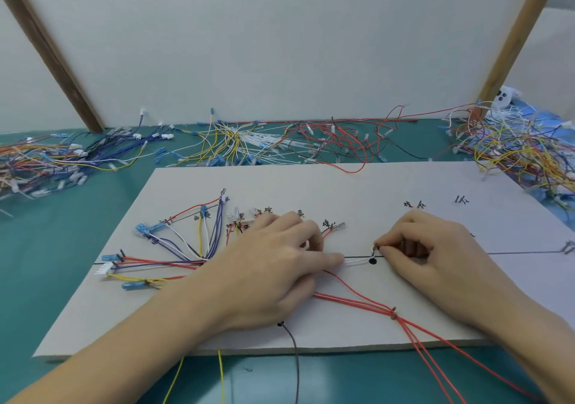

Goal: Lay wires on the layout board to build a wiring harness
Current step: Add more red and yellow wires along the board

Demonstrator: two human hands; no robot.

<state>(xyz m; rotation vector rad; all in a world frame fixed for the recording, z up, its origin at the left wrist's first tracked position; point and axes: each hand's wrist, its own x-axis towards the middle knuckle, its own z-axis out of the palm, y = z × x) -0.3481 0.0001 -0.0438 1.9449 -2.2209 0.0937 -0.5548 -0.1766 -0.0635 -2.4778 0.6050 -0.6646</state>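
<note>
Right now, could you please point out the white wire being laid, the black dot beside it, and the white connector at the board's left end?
white wire [357, 260], head view, on its bare stretch between the hands.
black dot [372, 261], head view, on its centre.
white connector [104, 268], head view, on its plastic body.

Head camera looks forward and down, close over the layout board [404, 185].

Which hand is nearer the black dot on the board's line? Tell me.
Right. The right hand pinches the white wire's end just above the black dot. The left hand presses the wire down farther left, fingertip short of the dot.
</note>
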